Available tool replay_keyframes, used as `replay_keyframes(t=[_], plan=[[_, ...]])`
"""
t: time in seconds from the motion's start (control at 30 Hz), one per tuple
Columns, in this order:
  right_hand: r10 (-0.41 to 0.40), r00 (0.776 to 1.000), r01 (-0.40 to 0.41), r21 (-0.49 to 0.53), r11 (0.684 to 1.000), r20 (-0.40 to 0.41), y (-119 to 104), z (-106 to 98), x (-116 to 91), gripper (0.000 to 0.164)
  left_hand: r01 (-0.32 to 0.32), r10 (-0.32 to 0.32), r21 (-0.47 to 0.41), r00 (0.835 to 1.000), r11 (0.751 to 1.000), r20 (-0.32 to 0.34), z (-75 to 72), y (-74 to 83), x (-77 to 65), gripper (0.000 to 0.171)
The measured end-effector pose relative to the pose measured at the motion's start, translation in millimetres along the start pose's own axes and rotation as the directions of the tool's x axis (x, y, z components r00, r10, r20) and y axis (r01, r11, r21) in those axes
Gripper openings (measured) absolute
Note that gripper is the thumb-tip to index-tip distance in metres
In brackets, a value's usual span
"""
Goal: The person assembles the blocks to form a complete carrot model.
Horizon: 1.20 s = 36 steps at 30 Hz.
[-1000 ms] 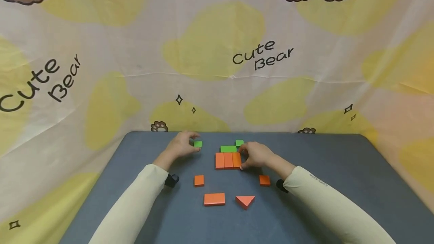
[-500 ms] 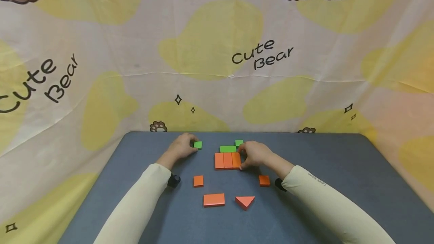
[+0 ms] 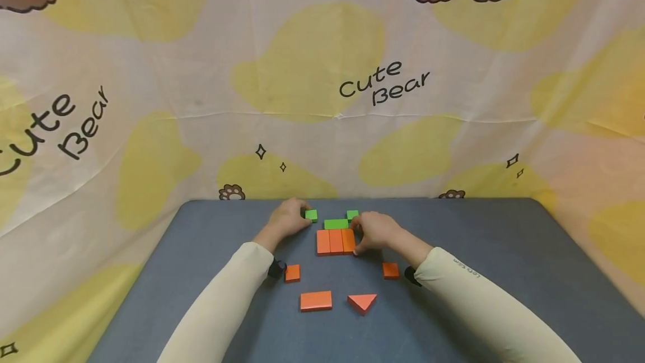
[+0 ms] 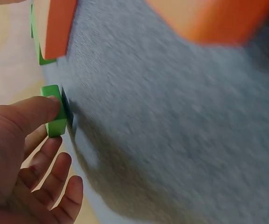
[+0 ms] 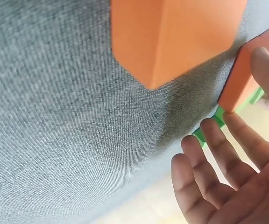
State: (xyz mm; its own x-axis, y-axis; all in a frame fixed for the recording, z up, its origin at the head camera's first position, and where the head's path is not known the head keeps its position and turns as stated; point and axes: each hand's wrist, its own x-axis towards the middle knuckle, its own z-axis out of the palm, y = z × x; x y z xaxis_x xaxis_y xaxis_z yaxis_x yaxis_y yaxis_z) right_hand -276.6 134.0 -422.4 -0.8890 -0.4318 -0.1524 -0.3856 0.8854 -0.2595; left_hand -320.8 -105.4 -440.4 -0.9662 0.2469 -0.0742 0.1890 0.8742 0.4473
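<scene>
Green cube (image 3: 311,216): just left of green bar (image 3: 336,224), slightly farther; pinched by left grip (image 3: 287,220), thumb and fingers. Hazard: drifting right and near could knock the bar askew.
Right-end orange block (image 3: 348,241): near side of bar; pinched by right grip (image 3: 379,231). Hazard: uneven pressure could part it from middle orange block (image 3: 336,242).

The green block (image 3: 311,215) in my left hand (image 3: 288,220) looks smooth, faintly glossy; the orange block (image 3: 348,241) at my right hand (image 3: 379,231), smooth too. Beneath my fingers, rough, matt, woven-looking tabletop (image 3: 201,240); beyond them, creased cloth backdrop (image 3: 322,144).
</scene>
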Motion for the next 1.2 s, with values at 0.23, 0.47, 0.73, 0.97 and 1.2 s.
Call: replay_keyframes(t=[0.23, 0.47, 0.73, 0.97, 1.2], plan=[[0.004, 1.0, -0.004, -0.001, 1.0, 0.007, 0, 0, -1, 0.054, -0.011, 0.011, 0.022, 1.0, 1.0, 0.015, 2.1, 12.4, 2.8, 0.032], [0.0, 1.0, 0.0, -0.013, 1.0, 0.002, -2, -2, -2, 0.053, 0.002, -0.002, 0.0, 1.0, 1.0, 0.029, 2.6, 17.1, 2.8, 0.03], [0.002, 1.0, -0.002, -0.026, 1.0, 0.005, -4, -3, -2, 0.054, -0.001, 0.002, -0.026, 1.0, 1.0, 0.03, 3.2, 16.2, 4.6, 0.03], [0.004, 1.0, -0.004, -0.018, 1.0, 0.006, -4, -2, -2, 0.054, -0.001, 0.002, -0.024, 0.999, 1.0, 0.04, 3.7, 15.7, 4.6, 0.034], [0.01, 1.0, -0.01, -0.003, 1.0, 0.012, -4, -2, -2, 0.055, -0.012, 0.014, -0.068, 0.999, 0.998, 0.031, 1.5, 12.0, 0.2, 0.039]])
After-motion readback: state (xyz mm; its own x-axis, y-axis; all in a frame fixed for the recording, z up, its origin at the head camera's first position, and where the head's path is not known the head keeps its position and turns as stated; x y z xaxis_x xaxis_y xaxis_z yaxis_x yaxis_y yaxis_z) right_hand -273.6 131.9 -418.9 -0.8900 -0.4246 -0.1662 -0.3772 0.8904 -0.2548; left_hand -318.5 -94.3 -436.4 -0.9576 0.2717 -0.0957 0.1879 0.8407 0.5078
